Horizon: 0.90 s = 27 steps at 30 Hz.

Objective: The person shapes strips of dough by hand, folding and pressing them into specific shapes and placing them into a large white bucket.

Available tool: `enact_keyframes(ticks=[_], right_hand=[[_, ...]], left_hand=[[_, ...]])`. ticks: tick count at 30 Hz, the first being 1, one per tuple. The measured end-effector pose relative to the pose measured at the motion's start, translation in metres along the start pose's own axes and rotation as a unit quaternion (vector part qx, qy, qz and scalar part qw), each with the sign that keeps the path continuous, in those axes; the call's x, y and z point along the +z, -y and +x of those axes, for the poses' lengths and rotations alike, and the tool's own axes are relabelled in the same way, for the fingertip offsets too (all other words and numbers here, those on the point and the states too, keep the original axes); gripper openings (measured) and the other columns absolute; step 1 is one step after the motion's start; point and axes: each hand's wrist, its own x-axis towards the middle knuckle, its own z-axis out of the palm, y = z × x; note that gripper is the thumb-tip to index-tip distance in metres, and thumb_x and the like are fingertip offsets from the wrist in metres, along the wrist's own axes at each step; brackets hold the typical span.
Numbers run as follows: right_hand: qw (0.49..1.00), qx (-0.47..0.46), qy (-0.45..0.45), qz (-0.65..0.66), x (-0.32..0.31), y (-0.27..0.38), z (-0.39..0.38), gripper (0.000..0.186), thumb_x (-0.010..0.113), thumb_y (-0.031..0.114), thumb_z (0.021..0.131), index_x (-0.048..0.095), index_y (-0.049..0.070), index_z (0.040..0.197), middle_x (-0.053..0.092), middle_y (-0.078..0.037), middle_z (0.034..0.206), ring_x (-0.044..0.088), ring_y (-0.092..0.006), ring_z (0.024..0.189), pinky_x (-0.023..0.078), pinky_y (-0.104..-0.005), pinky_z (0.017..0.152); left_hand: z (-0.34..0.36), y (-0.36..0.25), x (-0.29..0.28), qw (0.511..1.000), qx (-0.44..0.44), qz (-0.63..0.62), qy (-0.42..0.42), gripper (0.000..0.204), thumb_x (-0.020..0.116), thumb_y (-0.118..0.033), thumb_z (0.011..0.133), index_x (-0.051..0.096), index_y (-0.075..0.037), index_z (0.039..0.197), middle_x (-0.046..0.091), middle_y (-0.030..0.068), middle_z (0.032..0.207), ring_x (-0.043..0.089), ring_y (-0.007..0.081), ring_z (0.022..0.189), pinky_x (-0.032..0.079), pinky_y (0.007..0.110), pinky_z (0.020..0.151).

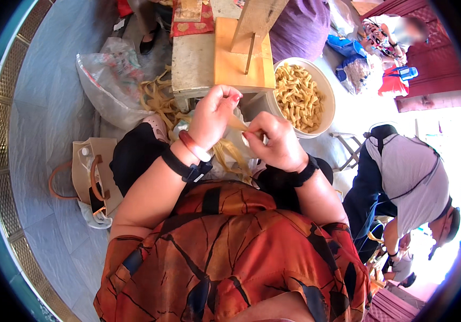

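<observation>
A flat, yellowish-tan strip (237, 123) stretches between my two hands above my lap. My left hand (213, 117) is closed, its fingers curled around one end. My right hand (276, 144) pinches the strip's other end between thumb and forefinger. Beneath them, more loose tan strips (229, 153) hang in a tangle over my lap. Just beyond my right hand, a white bucket (329, 107) is heaped with short knotted tan pieces (300, 96). What the strips are made of, I cannot tell.
Ahead stands a low worn table (192, 67) bearing a wooden stand (225, 64) with an upright post and rod. A clear plastic bag (104, 80) and tan strips lie left of it; a beige handbag (84, 169) sits on the floor. A person (410, 172) bends over at right.
</observation>
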Motion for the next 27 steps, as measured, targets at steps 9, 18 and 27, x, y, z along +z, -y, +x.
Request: enact_keyframes(ticks=[9,18,27], right_hand=[[0.992,0.012,-0.106,-0.07,-0.02,-0.026,0.021,0.012,0.062,-0.001,0.08,0.057,0.003,0.09,0.06,-0.013,0.074,0.061,-0.0289,0.066,0.049,-0.035,0.06],[0.976,-0.008,-0.159,-0.147,-0.014,-0.09,0.081,0.004,0.057,0.007,0.085,0.057,0.005,0.088,0.059,-0.015,0.085,0.061,-0.0349,0.074,0.05,-0.0419,0.064],[0.959,-0.069,-0.115,-0.248,-0.053,-0.048,0.016,0.041,0.064,0.002,0.073,0.059,0.005,0.114,0.06,-0.014,0.117,0.056,-0.0344,0.105,0.044,-0.0446,0.089]], left_hand=[[0.029,-0.03,-0.031,0.968,-0.185,0.097,0.142,0.022,0.054,-0.024,0.096,0.059,-0.007,0.084,0.05,-0.0043,0.061,0.045,0.004,0.055,0.036,0.02,0.051],[0.106,0.005,-0.023,0.892,0.048,0.447,-0.035,0.023,0.056,-0.024,0.092,0.061,-0.002,0.086,0.064,0.0133,0.069,0.061,0.0298,0.064,0.047,0.038,0.06],[0.028,-0.016,-0.009,0.98,-0.074,0.146,0.11,0.014,0.054,-0.016,0.096,0.058,-0.005,0.088,0.05,-0.0038,0.067,0.047,0.005,0.061,0.039,0.022,0.055]])
